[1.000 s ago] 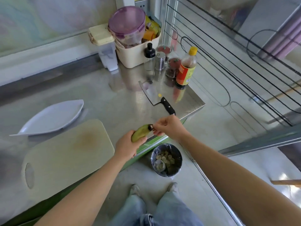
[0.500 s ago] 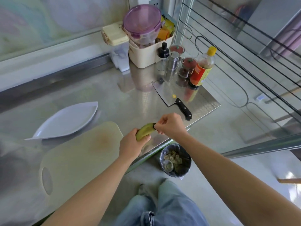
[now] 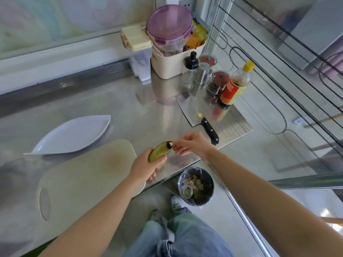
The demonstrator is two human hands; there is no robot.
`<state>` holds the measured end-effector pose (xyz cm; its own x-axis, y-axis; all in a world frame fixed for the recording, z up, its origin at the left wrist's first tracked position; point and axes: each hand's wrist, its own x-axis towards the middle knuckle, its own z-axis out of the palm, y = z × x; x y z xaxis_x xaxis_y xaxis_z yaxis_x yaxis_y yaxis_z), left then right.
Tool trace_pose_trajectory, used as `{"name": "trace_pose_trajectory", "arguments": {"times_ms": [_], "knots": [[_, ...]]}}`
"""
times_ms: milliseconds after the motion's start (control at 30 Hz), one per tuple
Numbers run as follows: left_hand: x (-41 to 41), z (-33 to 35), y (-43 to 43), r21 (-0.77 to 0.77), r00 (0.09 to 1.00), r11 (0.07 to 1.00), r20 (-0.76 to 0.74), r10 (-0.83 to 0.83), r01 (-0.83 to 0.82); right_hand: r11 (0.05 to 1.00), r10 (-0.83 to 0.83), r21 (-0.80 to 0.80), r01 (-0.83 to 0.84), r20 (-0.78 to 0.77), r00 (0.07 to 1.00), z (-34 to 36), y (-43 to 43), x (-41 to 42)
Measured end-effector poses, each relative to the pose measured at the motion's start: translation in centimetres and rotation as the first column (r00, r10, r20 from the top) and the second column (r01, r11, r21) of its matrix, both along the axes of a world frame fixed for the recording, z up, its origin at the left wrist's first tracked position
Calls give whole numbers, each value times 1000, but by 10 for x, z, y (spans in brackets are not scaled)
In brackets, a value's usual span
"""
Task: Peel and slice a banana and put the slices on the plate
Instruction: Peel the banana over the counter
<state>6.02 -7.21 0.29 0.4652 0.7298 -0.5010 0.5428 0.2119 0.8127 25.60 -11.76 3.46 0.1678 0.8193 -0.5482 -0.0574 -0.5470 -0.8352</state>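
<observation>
I note left hand point(image 3: 146, 168) wrapping smooth green banana point(image 3: 159, 150); right hand point(image 3: 192, 143) pinching its dark tip, above steel counter point(image 3: 144, 108) edge.

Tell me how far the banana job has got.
Done: nothing yet; the plate holds no slices. In hand: the left hand grips the unpeeled banana while the right hand pinches its dark tip. Left: peeling, slicing with the knife lying untouched, plating.

Bare arms point(image 3: 96, 214), faded blue jeans point(image 3: 187, 238)
</observation>
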Motion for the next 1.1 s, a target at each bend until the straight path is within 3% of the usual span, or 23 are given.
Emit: {"name": "trace_pose_trajectory", "arguments": {"times_ms": [67, 167, 300, 433, 600, 700, 767, 833, 900, 1033, 1100], "knots": [[2, 3, -1, -92, 998, 995, 51, 30, -25, 999, -43, -13, 45, 91, 995, -3, 6, -1], [4, 11, -4, -313, 960, 948, 246, 134, -52, 982, -170, -48, 182, 189, 967, -11, 12, 0], [6, 17, -6, -423, 898, 906, 409, 163, 28, 959, -209, -144, 242, 212, 955, -24, 12, -1], [11, 18, -8, -530, 829, 848, 460, 318, -31, 950, -191, -200, 241, 242, 951, -31, 14, -2], [10, 14, -8, -577, 825, 815, 436, 359, -49, 963, -135, -175, 206, 349, 928, -30, 20, 5], [11, 12, -6, -462, 875, 875, 355, 330, -143, 976, -178, -48, 212, 380, 908, -18, 21, 4], [11, 9, -4, -297, 918, 928, 253, 305, -226, 989, -147, 43, 140, 267, 952, -2, 24, 0], [13, 6, -4, -177, 935, 949, 198, 294, -261, 997, 3, 82, -14, 123, 992, 11, 29, -7], [14, 5, -4, -113, 936, 951, 179, 303, -287, 993, 84, 81, -89, 65, 994, 19, 32, -12], [12, -2, -3, -7, 930, 939, 137, 341, -344, 998, 46, 49, -40, -113, 993, 19, 34, -10], [10, -8, -2, 120, 939, 932, 74, 335, -342, 1000, 10, -13, -13, -217, 976, 20, 35, -9]]}}
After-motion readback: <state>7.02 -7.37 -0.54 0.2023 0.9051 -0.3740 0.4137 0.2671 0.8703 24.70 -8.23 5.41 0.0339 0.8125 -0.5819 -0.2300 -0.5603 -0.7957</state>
